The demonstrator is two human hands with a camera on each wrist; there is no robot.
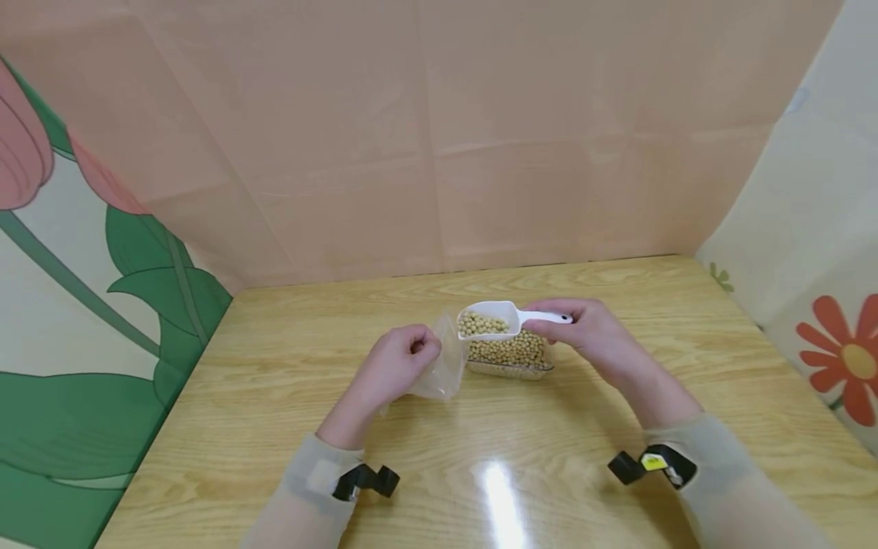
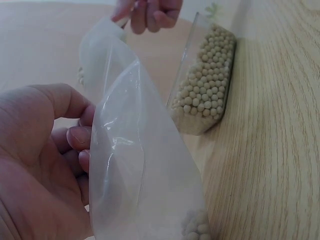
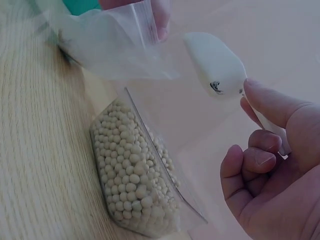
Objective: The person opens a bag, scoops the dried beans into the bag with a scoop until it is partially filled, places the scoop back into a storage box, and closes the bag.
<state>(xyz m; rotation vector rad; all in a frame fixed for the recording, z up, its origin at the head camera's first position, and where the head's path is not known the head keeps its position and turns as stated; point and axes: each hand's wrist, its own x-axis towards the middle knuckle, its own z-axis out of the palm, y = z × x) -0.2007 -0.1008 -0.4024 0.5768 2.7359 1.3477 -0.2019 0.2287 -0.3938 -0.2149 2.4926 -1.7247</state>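
My left hand (image 1: 406, 357) pinches the upper edge of a clear plastic bag (image 1: 444, 366). Several round beige beans (image 2: 196, 226) lie at the bottom of this bag in the left wrist view. A white scoop (image 1: 511, 316) loaded with beans is held by its handle between the thumb and fingers of my right hand (image 1: 590, 332). The scoop's front lip is right at the bag's mouth, above the bean box. Below it, a clear plastic box (image 3: 142, 175) full of the same beans stands on the table; the scoop overlaps part of it in the head view.
The wood-grain table (image 1: 288, 366) runs back to a pink sheet (image 1: 425, 152). A flower-printed panel (image 1: 75, 305) rises on the left, another printed panel (image 1: 823, 267) on the right. Black straps with small devices sit on both wrists.
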